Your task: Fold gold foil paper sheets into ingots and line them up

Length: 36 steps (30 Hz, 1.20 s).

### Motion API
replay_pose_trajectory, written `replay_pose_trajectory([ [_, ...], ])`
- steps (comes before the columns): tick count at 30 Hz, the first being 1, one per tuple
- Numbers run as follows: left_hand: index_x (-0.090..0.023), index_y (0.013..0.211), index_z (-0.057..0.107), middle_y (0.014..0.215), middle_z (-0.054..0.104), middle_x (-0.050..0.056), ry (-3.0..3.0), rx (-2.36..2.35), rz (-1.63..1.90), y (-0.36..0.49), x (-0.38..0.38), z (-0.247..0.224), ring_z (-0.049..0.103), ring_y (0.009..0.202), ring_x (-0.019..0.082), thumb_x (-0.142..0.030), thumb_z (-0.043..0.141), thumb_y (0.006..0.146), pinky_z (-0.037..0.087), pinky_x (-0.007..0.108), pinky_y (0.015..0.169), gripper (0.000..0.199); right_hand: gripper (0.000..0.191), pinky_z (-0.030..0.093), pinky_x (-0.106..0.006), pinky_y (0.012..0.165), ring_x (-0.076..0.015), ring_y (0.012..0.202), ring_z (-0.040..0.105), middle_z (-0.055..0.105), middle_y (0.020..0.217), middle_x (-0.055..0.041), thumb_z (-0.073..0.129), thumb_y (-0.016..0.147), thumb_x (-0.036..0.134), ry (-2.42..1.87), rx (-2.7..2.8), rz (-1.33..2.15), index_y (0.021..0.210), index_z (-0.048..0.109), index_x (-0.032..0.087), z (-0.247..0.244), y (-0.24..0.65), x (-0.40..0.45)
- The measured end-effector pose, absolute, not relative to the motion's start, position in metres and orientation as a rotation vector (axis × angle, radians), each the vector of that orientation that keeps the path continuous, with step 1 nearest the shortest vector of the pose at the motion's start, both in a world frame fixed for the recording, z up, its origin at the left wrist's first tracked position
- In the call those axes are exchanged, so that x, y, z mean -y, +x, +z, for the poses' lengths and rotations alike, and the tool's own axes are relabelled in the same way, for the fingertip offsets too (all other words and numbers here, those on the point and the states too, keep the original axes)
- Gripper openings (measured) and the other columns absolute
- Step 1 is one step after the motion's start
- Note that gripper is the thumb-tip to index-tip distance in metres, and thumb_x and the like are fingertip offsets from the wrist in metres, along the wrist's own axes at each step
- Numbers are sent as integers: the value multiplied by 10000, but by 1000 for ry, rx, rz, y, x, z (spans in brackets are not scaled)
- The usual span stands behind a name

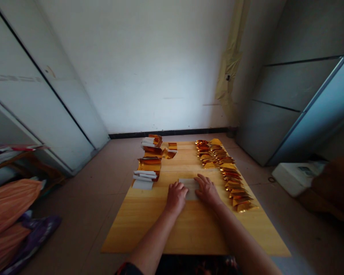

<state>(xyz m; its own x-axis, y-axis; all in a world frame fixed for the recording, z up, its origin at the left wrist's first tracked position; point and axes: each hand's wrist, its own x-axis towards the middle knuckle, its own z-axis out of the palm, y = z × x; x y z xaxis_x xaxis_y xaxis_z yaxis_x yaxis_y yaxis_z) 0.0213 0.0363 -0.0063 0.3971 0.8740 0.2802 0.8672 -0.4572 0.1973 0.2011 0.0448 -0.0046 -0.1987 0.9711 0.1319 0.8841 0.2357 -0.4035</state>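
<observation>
My left hand and my right hand both press on a white paper sheet, which lies near the middle of a pale wooden board. The hands cover much of the sheet, and its lower part is partly hidden. To the left stand stacks of gold foil and white paper strips. Two loose gold foil pieces lie beside them. A long row of folded gold foil triangles runs down the board's right side, just beyond my right hand.
The board lies over a tiled floor below a white wall with black skirting. White cabinet doors stand at left, with orange and purple bags and a wooden shelf below. A white box and a brown object sit at right.
</observation>
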Motion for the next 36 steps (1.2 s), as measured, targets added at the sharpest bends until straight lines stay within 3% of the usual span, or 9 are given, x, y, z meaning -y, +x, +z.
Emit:
replay_pose_trajectory([
  [11,-269,1083,623,951,599,44,2677,-1633,480,21,-16,-9,516,939,211,-185,504,856,408,344,772,269,618,368,-330,821,-245,1100,473,584,1186,-75,582,670,193,-1851,2188,485,1281,502,239,11,192,-70],
  [18,-275,1099,623,974,599,45,2667,-1648,501,22,-16,-10,512,954,208,-194,502,853,419,347,794,286,293,351,-326,790,-237,1039,502,620,1054,-59,605,726,308,-1948,2164,494,1005,651,232,14,182,-82],
  [27,-284,1063,649,992,601,47,2606,-1648,563,22,-15,-8,518,963,205,-187,504,849,428,349,818,275,218,321,-272,758,-182,960,516,638,949,-38,543,736,115,-1679,2284,241,900,645,216,16,182,-71],
  [36,-203,904,649,1007,615,63,2555,-1655,642,21,-12,-12,568,949,191,-144,500,827,473,325,867,178,273,307,-310,803,-194,967,503,603,1011,-63,482,882,231,-1472,2479,131,1105,631,283,2,190,-40],
])
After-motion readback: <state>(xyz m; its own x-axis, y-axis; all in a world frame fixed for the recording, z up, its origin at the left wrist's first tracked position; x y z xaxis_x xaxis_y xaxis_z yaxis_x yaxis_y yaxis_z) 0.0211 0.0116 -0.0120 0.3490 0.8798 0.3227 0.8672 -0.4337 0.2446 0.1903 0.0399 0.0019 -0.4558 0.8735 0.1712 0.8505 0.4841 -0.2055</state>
